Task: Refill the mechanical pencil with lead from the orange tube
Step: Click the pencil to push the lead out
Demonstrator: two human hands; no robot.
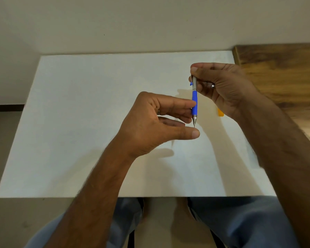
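Mechanical pencil [194, 97] held above surface [97, 122], right of centre. Your right hand [222, 86] pinches its cap end; your left hand [157, 122] steadies blue grip with fingertips, thumb just under tip. Long axis near upright, tip toward you. Judged light, stiff, lead fragile: hold by rubber grip. Orange tube [220, 111] near right edge, mostly hidden behind right hand.

pencil [194, 97]: silvery metal barrel and tip, matt blue rubbery sleeve | counter [97, 122]: smooth matt white | side top [284, 72]: glossy wood grain | trousers [240, 224]: blue cloth
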